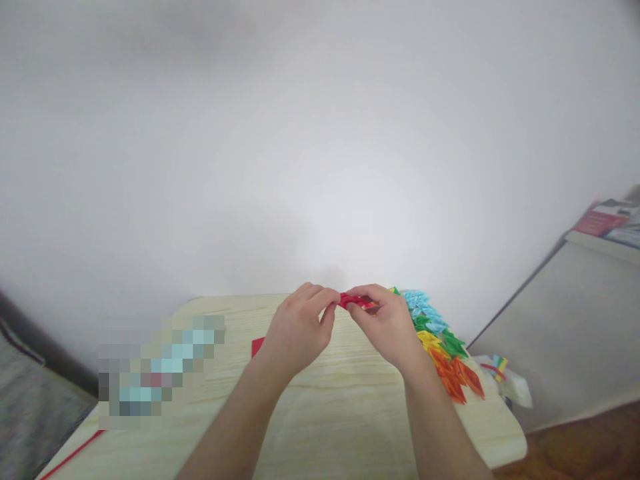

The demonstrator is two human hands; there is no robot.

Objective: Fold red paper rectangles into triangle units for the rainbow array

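My left hand (299, 328) and my right hand (385, 325) meet above the far part of a light wooden table (310, 413). Both pinch a small folded red paper piece (351, 301) between thumbs and fingertips. Under my left hand, a corner of a red paper sheet (257, 346) lies flat on the table. Just right of my right hand lies a row of several folded paper pieces (443, 343), in blue, green, yellow and orange.
A white wall rises right behind the table. A pixelated patch covers the table's left part. A thin red strip (75, 453) lies at the table's near left edge. Right of the table stand a grey cabinet (565, 327) with books on top and paper scraps (505, 380).
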